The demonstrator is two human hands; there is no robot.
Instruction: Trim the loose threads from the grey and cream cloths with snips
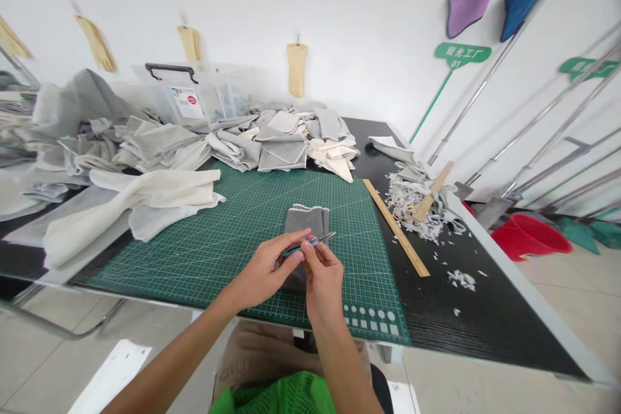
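My left hand (266, 270) is closed on the blue handle of a small pointed tool (317, 240), whose metal tip points right. The fingers of my right hand (324, 275) pinch the same tool near its middle. I cannot tell whether the tool is a pair of scissors or snips. Under both hands a folded dark grey cloth (317, 218) with a white edge lies on the green cutting mat (252, 226); my hands hide part of it.
Piles of grey and white cloth (282, 149) lie along the back and left. A wooden ruler (395, 226) rests at the mat's right edge, beside white scraps (422, 207) and a second wooden strip (434, 191). A clear bin (194, 94) stands behind.
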